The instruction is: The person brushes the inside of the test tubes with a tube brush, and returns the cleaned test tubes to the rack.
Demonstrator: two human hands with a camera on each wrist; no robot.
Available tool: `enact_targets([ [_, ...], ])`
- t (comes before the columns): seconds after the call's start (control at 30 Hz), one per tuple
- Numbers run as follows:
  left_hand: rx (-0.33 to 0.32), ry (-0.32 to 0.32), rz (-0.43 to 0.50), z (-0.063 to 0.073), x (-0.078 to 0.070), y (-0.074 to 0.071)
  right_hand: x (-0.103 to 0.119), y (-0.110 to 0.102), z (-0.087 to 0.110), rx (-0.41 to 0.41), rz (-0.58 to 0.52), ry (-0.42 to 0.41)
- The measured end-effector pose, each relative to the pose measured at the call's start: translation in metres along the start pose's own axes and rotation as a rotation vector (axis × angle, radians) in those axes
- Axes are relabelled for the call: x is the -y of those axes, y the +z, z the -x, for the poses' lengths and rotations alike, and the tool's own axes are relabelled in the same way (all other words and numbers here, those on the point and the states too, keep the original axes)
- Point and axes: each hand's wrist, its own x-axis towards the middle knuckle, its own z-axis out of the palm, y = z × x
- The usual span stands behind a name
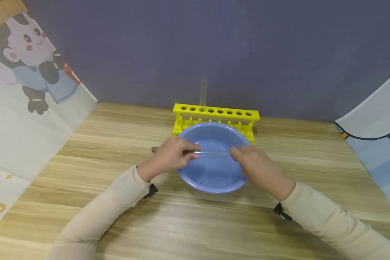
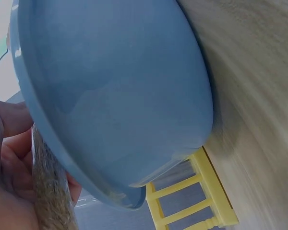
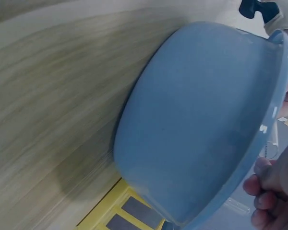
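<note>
My left hand (image 1: 173, 153) grips a clear test tube (image 1: 211, 154) lying crosswise above a blue plastic basin (image 1: 212, 188). Brown bristles of a test tube brush (image 2: 53, 196) show inside the tube, beside the left palm in the left wrist view. At the tube's other end my right hand (image 1: 261, 168) has its fingers curled, pinching the brush's thin handle close to the tube's mouth. A loop of thin wire shows near its fingertips in the right wrist view. Both hands are over the basin's rim, one on each side.
Just behind the basin stands a yellow test tube rack (image 1: 216, 110), partly hidden by it. Another clear test tube (image 1: 203, 92) stands upright in the rack. The wood-grain table (image 1: 195, 231) meets a dark blue panel (image 1: 214, 54) at the back. Printed cloths hang at both sides.
</note>
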Motion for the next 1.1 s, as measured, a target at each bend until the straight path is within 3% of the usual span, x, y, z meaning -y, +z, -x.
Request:
enact_targets([
  [0.13,0.047,-0.065,0.044,0.000,-0.002,-0.003,-0.001,0.002,0.004,-0.055,0.044,-0.039],
  [0.4,0.090,-0.128,0.084,-0.001,-0.001,-0.005,-0.002,0.003,0.008,-0.109,0.071,-0.103],
  [0.8,0.151,-0.122,0.138,-0.003,0.005,-0.009,-0.006,0.003,0.013,-0.142,0.127,-0.159],
  [1.1,0.149,-0.090,0.141,-0.003,0.005,-0.011,-0.007,-0.001,0.015,-0.119,0.085,-0.123],
])
